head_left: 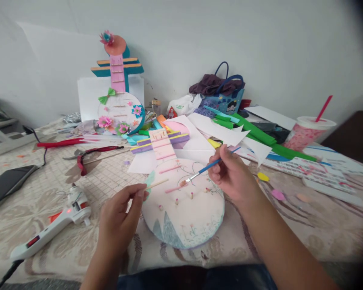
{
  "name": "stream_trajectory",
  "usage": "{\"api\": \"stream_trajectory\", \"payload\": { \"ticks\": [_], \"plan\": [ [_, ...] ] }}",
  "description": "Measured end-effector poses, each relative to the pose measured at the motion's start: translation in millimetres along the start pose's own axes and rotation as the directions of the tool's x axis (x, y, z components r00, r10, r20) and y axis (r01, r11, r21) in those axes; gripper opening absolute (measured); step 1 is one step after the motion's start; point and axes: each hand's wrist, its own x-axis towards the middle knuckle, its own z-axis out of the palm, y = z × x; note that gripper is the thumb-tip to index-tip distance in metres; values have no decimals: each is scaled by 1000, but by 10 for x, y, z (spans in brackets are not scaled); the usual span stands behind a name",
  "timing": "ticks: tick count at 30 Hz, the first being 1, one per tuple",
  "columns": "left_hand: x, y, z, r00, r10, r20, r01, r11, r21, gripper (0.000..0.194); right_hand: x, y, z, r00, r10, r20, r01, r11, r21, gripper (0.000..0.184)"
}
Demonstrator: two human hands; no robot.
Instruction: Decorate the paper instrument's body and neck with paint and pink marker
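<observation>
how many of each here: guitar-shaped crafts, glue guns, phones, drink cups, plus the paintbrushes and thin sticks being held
Guitar-shaped crafts: 2 (near craft, back craft)
Glue gun: 1
Phone: 1
Drink cup: 1
Held paintbrush: 1
Held thin stick: 1
Total: 7

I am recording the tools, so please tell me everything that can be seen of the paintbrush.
The paintbrush has a slim blue handle, a silvery, metal-looking ferrule and short pinkish bristles. The right hand grips it by the handle, whose end shows beyond the grip. It slants, bristles lowest, over the round pale board; whether they touch the pink strip there, I cannot tell.
</observation>
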Motion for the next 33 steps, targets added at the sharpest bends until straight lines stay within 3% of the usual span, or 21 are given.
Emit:
{"api": "stream_trajectory", "payload": {
  "ticks": [5,11,15,19,27,33],
  "plan": [
    [-98,-12,42,996,-33,-85,34,999,9,22,-19,29,1,1000,6,28,-2,989,-145,33],
    [-136,59,72,956,-196,-218,197,980,-17,28,-25,52,23,999,-51,-2,47,937,-346,30],
    [-166,116,62,943,-211,-256,196,977,-81,30,-58,61,23,994,58,90,-12,895,-445,29],
    [-166,160,55,948,-211,-239,197,977,-82,27,-71,70,9,981,127,144,-37,862,-506,30],
    [-165,171,63,940,-240,-242,221,970,-102,27,-50,97,28,973,116,198,22,811,-584,31],
    [-177,152,54,949,-225,-219,210,974,-89,27,-39,109,-1,993,96,67,-41,822,-568,34]
  ]
}}
